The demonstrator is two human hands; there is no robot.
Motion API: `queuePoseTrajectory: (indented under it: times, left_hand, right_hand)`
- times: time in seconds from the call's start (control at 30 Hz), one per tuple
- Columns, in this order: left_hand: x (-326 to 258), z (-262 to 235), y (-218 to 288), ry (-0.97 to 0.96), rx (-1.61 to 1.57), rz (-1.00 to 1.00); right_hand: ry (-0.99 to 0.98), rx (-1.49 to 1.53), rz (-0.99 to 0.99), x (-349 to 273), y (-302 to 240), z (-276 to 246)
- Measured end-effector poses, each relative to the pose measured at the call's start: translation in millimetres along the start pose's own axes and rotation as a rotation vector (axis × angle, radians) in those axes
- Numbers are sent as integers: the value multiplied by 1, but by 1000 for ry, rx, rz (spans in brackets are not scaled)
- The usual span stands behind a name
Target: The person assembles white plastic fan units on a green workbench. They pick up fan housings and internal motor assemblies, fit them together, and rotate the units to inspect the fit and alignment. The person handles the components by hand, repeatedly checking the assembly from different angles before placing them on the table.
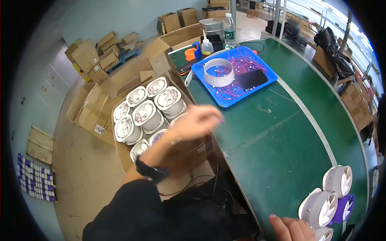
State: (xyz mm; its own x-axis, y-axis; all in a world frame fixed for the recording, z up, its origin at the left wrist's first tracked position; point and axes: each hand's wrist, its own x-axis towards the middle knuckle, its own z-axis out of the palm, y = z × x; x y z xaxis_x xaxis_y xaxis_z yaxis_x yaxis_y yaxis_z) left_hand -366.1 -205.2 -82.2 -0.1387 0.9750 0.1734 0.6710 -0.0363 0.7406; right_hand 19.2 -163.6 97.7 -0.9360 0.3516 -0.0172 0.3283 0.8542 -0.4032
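My left hand (pixel 197 122) reaches over the bench edge beside the carton, its fingers curled together and slightly blurred. A small purple spot shows at its fingertips; I cannot make out whether it is something held. Below that forearm, white round fan housings (pixel 146 112) stand packed in an open cardboard box (pixel 120 154), some partly hidden by my arm. My right hand (pixel 293 229) is at the lower edge, fingers resting on the green bench top and slightly apart, with nothing seen in them. Close to its right stand white fan units (pixel 319 207) and a purple fan unit (pixel 344 209).
A blue tray (pixel 223 102) on the green bench (pixel 273 140) holds a white ring (pixel 219 78), red-purple wires and a black phone (pixel 252 79). Behind it stand a squeeze bottle (pixel 207 46), a water bottle (pixel 229 32) and orange tape (pixel 190 54). Cartons (pixel 90 106) sit on the floor at left.
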Motion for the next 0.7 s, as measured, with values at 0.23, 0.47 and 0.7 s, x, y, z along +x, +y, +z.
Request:
queuePoseTrajectory:
  times: [0.23,0.47,0.7]
  left_hand:
    - [-112,-97,-185,290,800,-972]
    - [-95,-53,-215,339,1099,-796]
    - [-92,-102,-237,111,1052,-746]
  right_hand:
    - [18,-2,26,5,3,-3]
    - [28,4,-9,7,3,0]
    - [16,3,-19,4,2,0]
